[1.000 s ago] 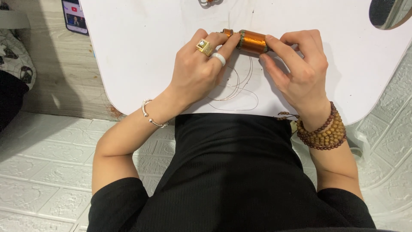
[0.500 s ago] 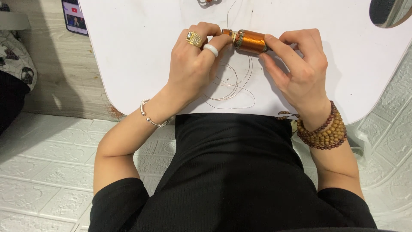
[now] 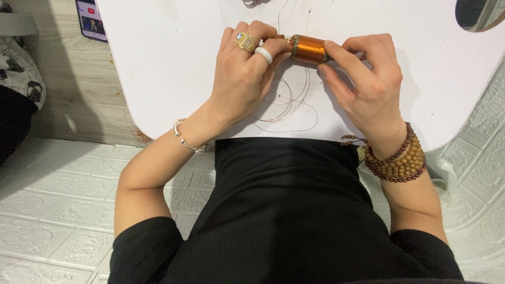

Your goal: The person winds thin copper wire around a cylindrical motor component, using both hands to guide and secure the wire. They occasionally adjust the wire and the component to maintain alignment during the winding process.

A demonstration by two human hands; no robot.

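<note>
Head view: left hand (image 3: 243,79) and right hand (image 3: 368,84) both pinch a copper-wound wire spool (image 3: 308,49) above the white counter (image 3: 158,63), loose thin wire (image 3: 286,108) beneath.

A white table (image 3: 158,79) stands over a pale floor with a brick pattern (image 3: 63,210). A phone (image 3: 90,21) lies beside the table, its screen lit. A black-and-white cloth (image 3: 21,68) sits at the far left.

Spool (image 3: 309,48) between both hands, above wire loops (image 3: 286,102) on table (image 3: 168,63)
</note>
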